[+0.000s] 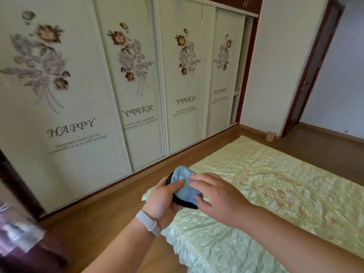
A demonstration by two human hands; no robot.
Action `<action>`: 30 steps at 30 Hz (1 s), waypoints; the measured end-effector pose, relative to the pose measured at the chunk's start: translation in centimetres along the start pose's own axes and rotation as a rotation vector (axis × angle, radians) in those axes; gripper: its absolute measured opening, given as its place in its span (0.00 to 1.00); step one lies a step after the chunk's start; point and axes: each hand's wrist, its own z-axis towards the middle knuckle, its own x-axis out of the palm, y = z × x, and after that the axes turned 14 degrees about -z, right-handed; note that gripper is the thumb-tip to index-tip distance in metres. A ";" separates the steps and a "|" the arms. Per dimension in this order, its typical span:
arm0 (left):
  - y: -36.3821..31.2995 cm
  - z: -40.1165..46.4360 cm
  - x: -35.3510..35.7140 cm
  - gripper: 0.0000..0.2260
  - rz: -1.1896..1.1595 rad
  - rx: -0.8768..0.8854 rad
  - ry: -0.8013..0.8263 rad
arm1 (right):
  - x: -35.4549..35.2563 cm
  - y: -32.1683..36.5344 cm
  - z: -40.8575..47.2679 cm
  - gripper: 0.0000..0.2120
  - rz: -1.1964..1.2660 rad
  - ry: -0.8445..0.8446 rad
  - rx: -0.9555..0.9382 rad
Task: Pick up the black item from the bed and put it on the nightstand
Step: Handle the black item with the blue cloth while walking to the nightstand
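**Op:** Both hands on the item from where I'm watching. Left hand (pixel 164 196) cups it from below, thumb pressed on top. Right hand (pixel 214 194) pinches its near side, fingers curled on the fabric.

**Eng:** Item location?

**Op:** Black item (pixel 184 186) is up off the bed (pixel 275 194), held between the two hands above the bed's left edge, over the seam between the cover and the wooden floor (pixel 110 209). I only see black along its rim. The face turned to the camera is light blue, soft and crumpled.

**Eng:** What is it?

**Op:** Cannot tell. Some soft cloth thing with a black outer layer.

**Eng:** Nightstand?

**Op:** Dark wood furniture (pixel 23 243) sits at the lower left edge with something blurred and shiny on it. Can't confirm that's the nightstand.

**Eng:** Anything else in frame?

**Op:** Pale wristband (pixel 146 222) on the left wrist. Green quilted cover on the bed with a gold floral medallion. Wardrobe doors (pixel 78 85) ahead, printed with flowers and "HAPPY". Open doorway (pixel 313 75) far right. Frame is motion-blurred on the left.
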 end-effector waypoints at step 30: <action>-19.3 17.9 -12.7 0.15 -0.084 0.281 -0.402 | 21.1 -3.3 31.2 0.15 0.366 -0.073 -0.377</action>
